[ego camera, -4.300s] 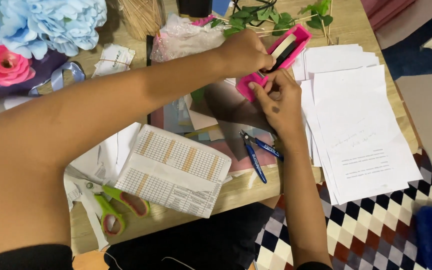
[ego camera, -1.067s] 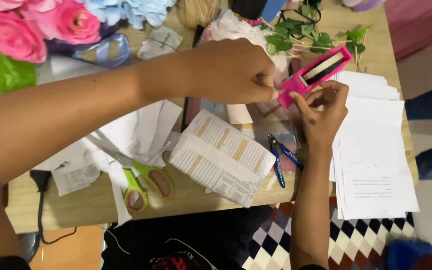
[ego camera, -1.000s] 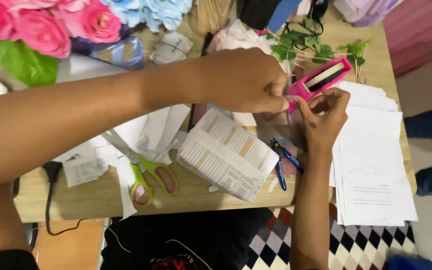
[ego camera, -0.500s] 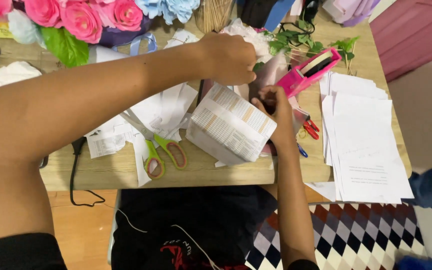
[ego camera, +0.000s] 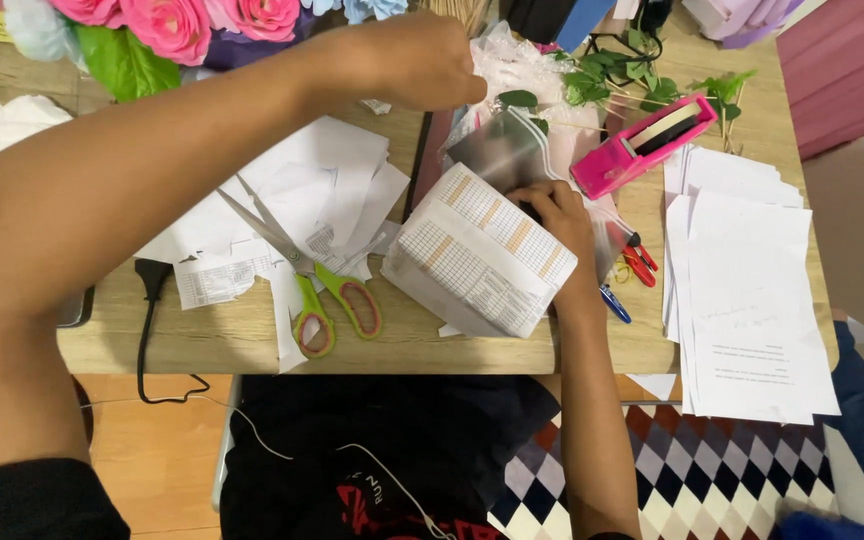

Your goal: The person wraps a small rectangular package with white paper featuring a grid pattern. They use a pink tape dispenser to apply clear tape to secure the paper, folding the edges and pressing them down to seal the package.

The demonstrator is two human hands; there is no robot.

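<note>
Wooden desk (ego camera: 252, 335): right hand (ego camera: 552, 215) on gridded booklet (ego camera: 482, 255).

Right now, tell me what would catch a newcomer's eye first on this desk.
The pink tape dispenser stands out at the upper right of the wooden table, beside the stack of white sheets. Pink artificial roses crowd the top left corner, and green-handled scissors lie open on cut paper scraps near the front edge. In the middle, the left hand and right hand work at a clear plastic bag.
</note>
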